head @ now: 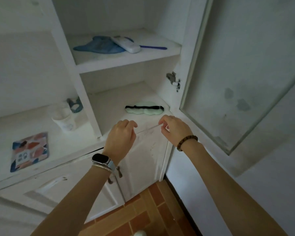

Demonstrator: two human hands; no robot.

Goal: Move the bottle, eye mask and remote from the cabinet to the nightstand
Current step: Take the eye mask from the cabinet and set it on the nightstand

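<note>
Cabinet point(126, 64): white painted board, matte and scuffed. Its glass door point(245, 65) is swung open at the right, the pane smudged.

Upper shelf: remote point(126, 44), a long white plastic bar with rounded ends, lies diagonally near the front edge. Its far end rests on a crumpled blue cloth point(99, 46). A thin blue stick point(153, 47) pokes out just beside it toward the right edge.

Lower shelf: eye mask point(143, 111), soft mint-green with a lobed outline, lies flat near the front right corner. Its black strap is stretched across the top.

Left hand point(121, 137): just in front of this shelf's front edge, back to camera, fingers curled downward. Cannot tell whether they hold anything. A dark square watch point(100, 160) is on the wrist.

Right hand point(175, 129): at the same edge, near the mask but apart from it. Thumb and forefinger tips are close together and the other fingers are bent. A pale thin line runs between the two hands. Cannot tell whether it is a held thing or the cabinet's edge. A wooden bead bracelet point(187, 142) is on the wrist.

Left counter: stacked white paper cups point(64, 120) and a flat patterned pad point(30, 151).
</note>
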